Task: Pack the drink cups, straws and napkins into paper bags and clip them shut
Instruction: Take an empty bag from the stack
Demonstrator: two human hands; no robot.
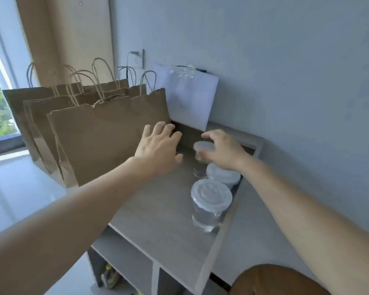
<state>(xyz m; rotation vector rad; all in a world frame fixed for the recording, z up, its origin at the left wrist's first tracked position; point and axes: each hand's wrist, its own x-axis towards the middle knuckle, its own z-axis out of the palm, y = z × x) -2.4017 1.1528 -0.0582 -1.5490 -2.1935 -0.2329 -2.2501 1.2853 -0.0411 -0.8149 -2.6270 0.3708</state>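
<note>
Three clear drink cups with white lids stand in a row on the grey shelf top (158, 211): a near cup (209, 206), a middle cup (224, 176) and a far cup (202, 154). My right hand (224, 152) curls over the far cup, thumb and fingers round its lid. Several brown paper bags with twine handles stand at the left; the nearest bag (107, 135) faces me. My left hand (160, 145) lies with spread, straight fingers against that bag's right edge, holding nothing.
A white paper bag (188, 99) leans on the wall behind the cups. A raised rim (228, 222) runs along the shelf's right side. Open compartments sit below the shelf front. A window is at far left, and a brown rounded object (275, 282) lies at bottom right.
</note>
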